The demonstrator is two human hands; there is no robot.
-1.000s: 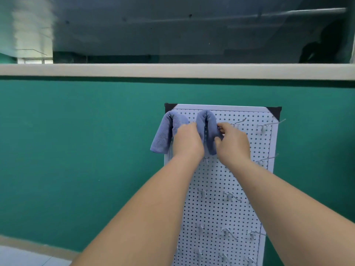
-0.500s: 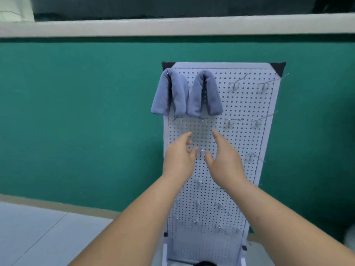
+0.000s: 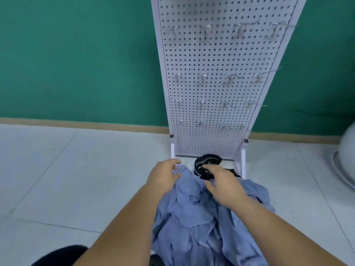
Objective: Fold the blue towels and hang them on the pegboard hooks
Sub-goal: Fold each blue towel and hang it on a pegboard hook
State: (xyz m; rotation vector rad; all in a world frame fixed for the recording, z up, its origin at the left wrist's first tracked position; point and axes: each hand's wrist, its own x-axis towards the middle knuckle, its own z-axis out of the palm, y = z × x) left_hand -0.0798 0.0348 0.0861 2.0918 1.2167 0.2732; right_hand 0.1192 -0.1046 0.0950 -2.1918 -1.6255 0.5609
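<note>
A crumpled heap of blue towels (image 3: 201,223) lies on the floor in front of the white pegboard (image 3: 217,60). Rows of bare metal hooks (image 3: 203,77) stick out of the board. My left hand (image 3: 163,175) hovers over the heap's far left edge with fingers spread and relaxed, its fingertips at the cloth. My right hand (image 3: 222,185) reaches down over the top of the heap, fingers loosely bent, holding nothing that I can see. The two towels hung on the top hooks are out of view.
A black and grey strap-like item (image 3: 207,164) lies at the pegboard's base between its white feet (image 3: 243,160). A green wall stands behind. A pale round object (image 3: 345,156) sits at the right edge. Pale floor tiles spread left.
Both hands let go of the second hung towel, dropped from the top of the board to the towel heap on the floor, and my view tilted down with them.
</note>
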